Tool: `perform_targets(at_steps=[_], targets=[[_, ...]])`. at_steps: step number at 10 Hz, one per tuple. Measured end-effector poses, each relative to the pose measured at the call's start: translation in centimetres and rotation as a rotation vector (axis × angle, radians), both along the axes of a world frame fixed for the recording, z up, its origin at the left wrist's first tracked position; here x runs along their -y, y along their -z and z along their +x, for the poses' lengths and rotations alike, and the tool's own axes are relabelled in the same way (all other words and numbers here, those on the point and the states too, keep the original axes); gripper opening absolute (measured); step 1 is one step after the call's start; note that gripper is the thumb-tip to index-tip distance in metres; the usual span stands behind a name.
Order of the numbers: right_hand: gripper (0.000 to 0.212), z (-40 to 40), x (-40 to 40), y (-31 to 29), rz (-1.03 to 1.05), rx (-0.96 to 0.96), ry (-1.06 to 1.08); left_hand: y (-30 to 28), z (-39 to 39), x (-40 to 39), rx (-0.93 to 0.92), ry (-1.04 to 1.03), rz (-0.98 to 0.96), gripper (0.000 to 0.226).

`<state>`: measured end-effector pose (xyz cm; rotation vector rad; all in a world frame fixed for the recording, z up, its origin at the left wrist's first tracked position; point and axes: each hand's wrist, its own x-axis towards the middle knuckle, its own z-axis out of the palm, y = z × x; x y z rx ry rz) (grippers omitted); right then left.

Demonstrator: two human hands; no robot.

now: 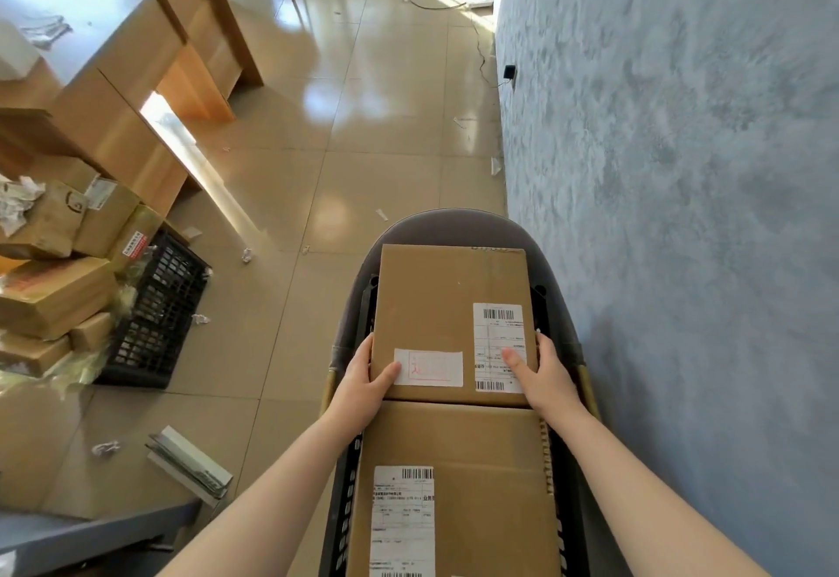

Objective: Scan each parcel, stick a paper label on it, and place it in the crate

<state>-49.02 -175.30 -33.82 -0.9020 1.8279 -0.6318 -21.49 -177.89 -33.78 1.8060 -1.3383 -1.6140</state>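
Note:
A brown cardboard parcel (436, 295) lies flat at the far end of a black crate (542, 299) that sits on a grey chair. It carries a white shipping label with barcodes (492, 331) and a small white paper label with red print (431, 367). My left hand (365, 379) grips its near left corner, thumb on top. My right hand (545, 377) grips its near right corner, thumb on the shipping label. A second, larger parcel (458, 485) with its own shipping label lies in the crate nearer to me.
Another black crate (159, 318) stands on the tiled floor at the left, beside a heap of cardboard parcels (54, 295). Paper scraps litter the floor. A wooden desk (150, 91) is at the far left, a blue-grey wall (681, 168) at the right.

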Motion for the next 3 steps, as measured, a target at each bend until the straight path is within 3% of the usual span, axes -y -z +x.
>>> perform_targets(at_steps=[1,2,3], targets=[[0.065,0.4,-0.2,-0.5,0.017,-0.074,-0.015,0.4,0.5,0.1,0.052,0.016,-0.009,0.071],[0.080,0.5,-1.0,-1.1,0.013,-0.096,0.052,0.1,0.9,0.2,0.073,0.074,-0.045,0.063],[0.070,0.9,-2.4,-2.3,-0.024,-0.212,0.126,0.0,1.9,0.2,0.083,0.131,-0.056,0.059]])
